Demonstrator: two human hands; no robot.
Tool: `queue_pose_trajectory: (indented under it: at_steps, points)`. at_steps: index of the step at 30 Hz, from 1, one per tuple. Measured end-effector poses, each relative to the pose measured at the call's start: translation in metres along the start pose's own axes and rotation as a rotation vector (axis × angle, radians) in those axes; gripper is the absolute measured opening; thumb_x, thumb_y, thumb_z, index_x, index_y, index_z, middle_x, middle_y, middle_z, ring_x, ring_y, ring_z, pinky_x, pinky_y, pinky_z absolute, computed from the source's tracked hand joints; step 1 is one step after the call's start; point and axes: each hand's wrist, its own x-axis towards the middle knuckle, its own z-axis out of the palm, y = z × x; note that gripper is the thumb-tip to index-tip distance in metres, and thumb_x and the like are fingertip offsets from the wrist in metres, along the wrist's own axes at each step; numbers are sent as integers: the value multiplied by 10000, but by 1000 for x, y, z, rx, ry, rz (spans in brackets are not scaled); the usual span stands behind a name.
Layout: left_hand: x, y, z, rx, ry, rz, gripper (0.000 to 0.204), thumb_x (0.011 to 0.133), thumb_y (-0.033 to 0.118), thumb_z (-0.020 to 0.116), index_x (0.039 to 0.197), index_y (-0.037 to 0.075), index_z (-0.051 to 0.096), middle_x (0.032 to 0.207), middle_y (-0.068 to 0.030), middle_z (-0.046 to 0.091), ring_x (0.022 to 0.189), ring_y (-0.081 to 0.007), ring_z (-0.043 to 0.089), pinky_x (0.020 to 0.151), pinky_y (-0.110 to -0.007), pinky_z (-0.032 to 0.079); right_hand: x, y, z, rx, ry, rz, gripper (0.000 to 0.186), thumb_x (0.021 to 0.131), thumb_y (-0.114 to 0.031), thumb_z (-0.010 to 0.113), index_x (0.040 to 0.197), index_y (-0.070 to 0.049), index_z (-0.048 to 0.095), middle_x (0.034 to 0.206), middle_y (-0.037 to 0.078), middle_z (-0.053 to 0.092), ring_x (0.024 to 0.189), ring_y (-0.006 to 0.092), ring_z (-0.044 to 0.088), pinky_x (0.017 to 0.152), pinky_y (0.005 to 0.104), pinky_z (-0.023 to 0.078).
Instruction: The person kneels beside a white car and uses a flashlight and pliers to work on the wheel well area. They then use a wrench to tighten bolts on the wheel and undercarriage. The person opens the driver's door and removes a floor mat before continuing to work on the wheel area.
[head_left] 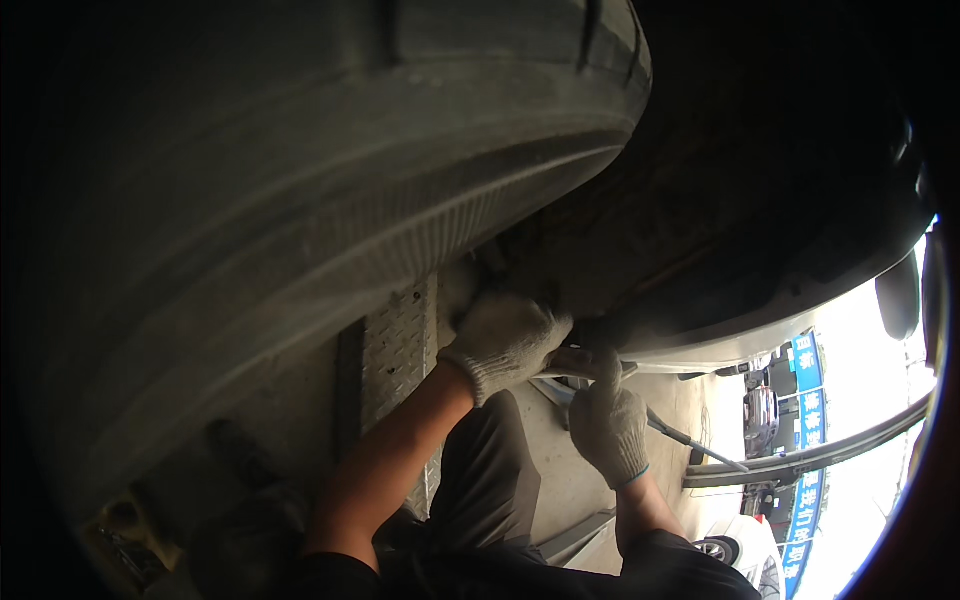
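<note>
My left hand [508, 338], in a pale knitted work glove, reaches up beside the tyre [340, 200] to the lower edge of the dark wheel arch [700, 270]. Its fingers are curled, and what they grip is hidden in shadow. A short, pale, bar-shaped piece [572, 362] lies between my two hands, too dim to name. My right hand [608, 425], gloved the same way, closes at the right end of this piece, with a finger raised along it. The light-coloured car body edge [720, 352] runs just above my right hand.
A studded metal plate [395, 350] stands behind my left forearm. My dark-trousered knee [485, 470] is below my hands. A thin dark rod [690, 440] slants to the right. Parked cars [762, 415] and a blue banner [808, 430] are farther off at right.
</note>
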Motion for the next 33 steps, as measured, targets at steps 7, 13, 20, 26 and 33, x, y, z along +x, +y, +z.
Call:
queue_pose_trajectory:
  at_steps: [7, 13, 20, 26, 33]
  points:
    - [-5, 1, -1, 2, -175, -180, 254, 922, 314, 592, 873, 92, 705, 759, -130, 696, 720, -272, 698, 669, -399, 553, -3, 4, 5, 36, 31, -36, 723, 822, -99, 554, 1458, 58, 249, 638, 189, 611, 523, 412, 587, 492, 522, 464]
    - [-30, -27, 68, -4, -391, -402, 282, 947, 235, 524, 1087, 52, 687, 1028, -155, 711, 974, -329, 690, 824, -419, 550, 1, 2, 4, 44, 0, -19, 725, 817, -93, 550, 1457, 55, 243, 648, 191, 617, 535, 418, 592, 501, 525, 469]
    - [-28, -28, 71, -4, -279, -340, 280, 944, 215, 517, 1086, 37, 679, 1013, -178, 706, 914, -360, 695, 813, -444, 548, -1, 5, -1, 28, -59, 23, 725, 816, -100, 546, 1462, 41, 247, 670, 198, 631, 539, 415, 597, 512, 526, 472]
    - [-33, -41, 53, -158, -322, -445, 281, 974, 290, 499, 1080, 111, 689, 1017, -143, 710, 934, -308, 689, 876, -415, 523, 2, 9, 4, 157, 31, -83, 718, 819, -92, 554, 1453, 54, 249, 642, 198, 622, 529, 409, 594, 512, 528, 467]
    - [-35, -6, 12, 166, -395, -487, 229, 924, 240, 534, 1042, 167, 715, 932, -119, 720, 913, -304, 695, 794, -436, 539, 4, 3, 6, 157, 112, -128, 613, 829, -86, 562, 1370, 69, 320, 614, 191, 617, 501, 398, 595, 472, 507, 460]
